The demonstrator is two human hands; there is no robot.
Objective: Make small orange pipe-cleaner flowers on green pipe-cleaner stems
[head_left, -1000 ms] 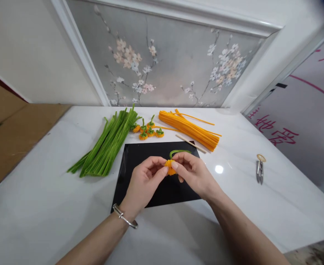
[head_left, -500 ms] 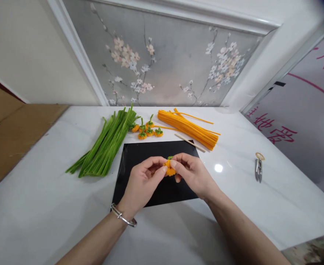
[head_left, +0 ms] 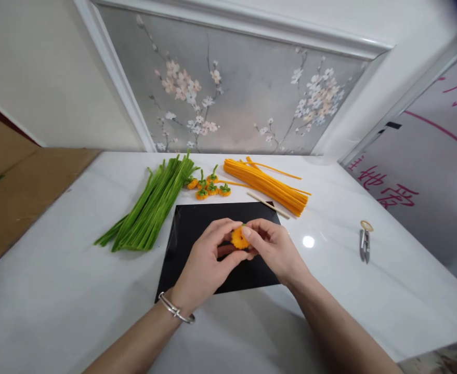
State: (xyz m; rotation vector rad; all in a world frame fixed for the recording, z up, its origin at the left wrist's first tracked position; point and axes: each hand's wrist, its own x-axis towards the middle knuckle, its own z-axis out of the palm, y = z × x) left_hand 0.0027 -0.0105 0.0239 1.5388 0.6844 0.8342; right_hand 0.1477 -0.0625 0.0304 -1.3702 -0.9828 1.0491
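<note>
Between my hands, above the black mat (head_left: pixel 197 223), is a small round ornament of fuzzy orange pipe cleaner (head_left: pixel 238 239), with a bit of green at its top edge. My right hand (head_left: pixel 273 244) pinches its right side, the thumb pressed on the orange face. My left hand (head_left: pixel 212 252) curls around its left side; the index fingertip touches the upper edge and the thumb lies below it, near the right fingers. Several finished-looking orange ornaments with green tops and stems (head_left: pixel 212 189) sit in a cluster behind the mat.
A bundle of green pipe cleaners (head_left: pixel 150 208) lies on the left, an orange bundle (head_left: pixel 267 187) at the back right. A thin wooden stick (head_left: pixel 269 205) rests by the mat's corner. Small snips (head_left: pixel 364 241) lie at the right. A cardboard box (head_left: pixel 29 187) borders the white table (head_left: pixel 76 291).
My left thumb has come off the ornament's face and moved down. The ornament has turned, showing its round orange face more fully with less green. My right thumb still presses on it.
</note>
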